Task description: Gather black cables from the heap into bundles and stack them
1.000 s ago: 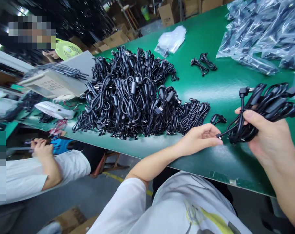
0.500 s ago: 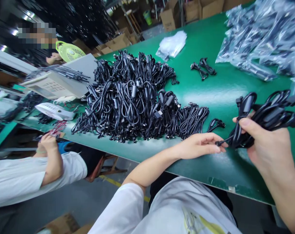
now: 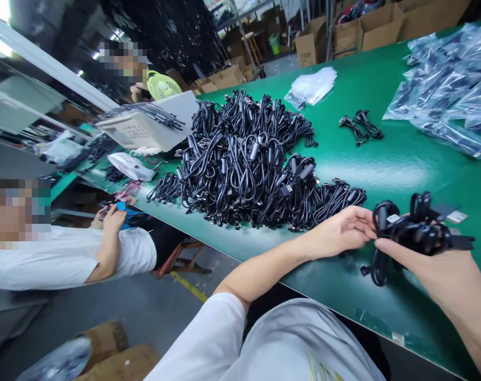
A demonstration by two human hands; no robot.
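Observation:
My right hand (image 3: 430,264) grips a bundle of black cables (image 3: 413,230) just above the green table (image 3: 383,164). My left hand (image 3: 341,233) lies on the table near its front edge, fingers curled and touching the left end of that bundle. Just left of it begins a large pile of coiled black cables (image 3: 252,159). What the left fingers pinch is hidden by the bundle.
Two loose cables (image 3: 359,126) lie further back. Bagged cables (image 3: 450,100) fill the far right, empty clear bags (image 3: 311,85) the far middle. A white machine (image 3: 145,127) stands at the table's left end. Another person in a white shirt (image 3: 65,259) sits left. Cardboard boxes line the background.
My right hand has brought the bundle down and left, towards my left hand, which now touches it. The view has swung right; the person on the left raised a hand.

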